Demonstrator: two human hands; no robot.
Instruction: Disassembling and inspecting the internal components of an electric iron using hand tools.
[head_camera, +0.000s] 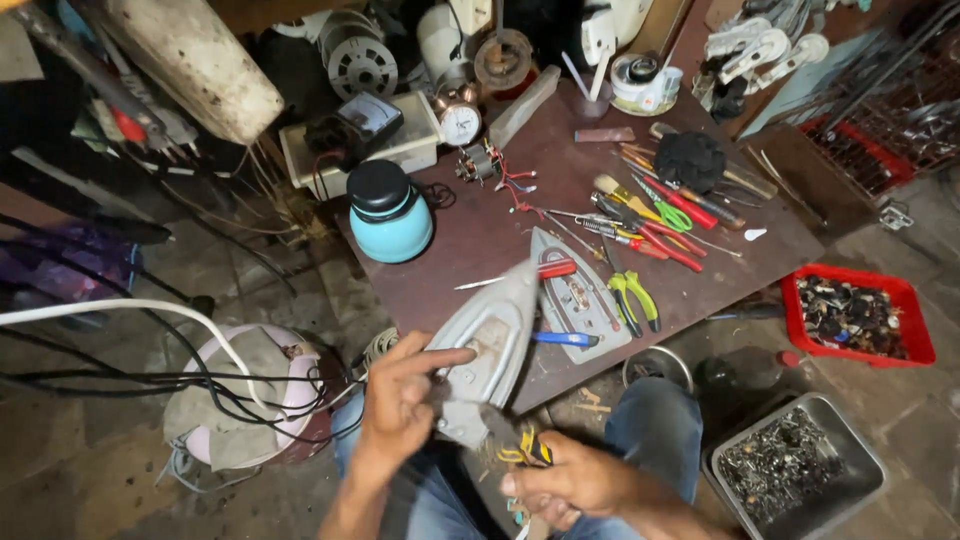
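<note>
We see two bare hands working just below the near edge of a brown worktable (480, 235). The left hand (400, 400) rises from the lower edge of the view, palm turned inward, fingers wrapped around the rear of a grey iron soleplate (490, 340), its index finger stretched flat across the metal. The soleplate tilts upward, its pointed tip reaching over the table edge. The right hand (570, 480), lower and closer to the knees, is clenched around yellow-handled pliers (527, 447) whose nose meets the soleplate's back end. On the table just beyond the tip lie a second iron base (575, 295), green-handled pliers (633, 300) and a teal jug (388, 215).
</note>
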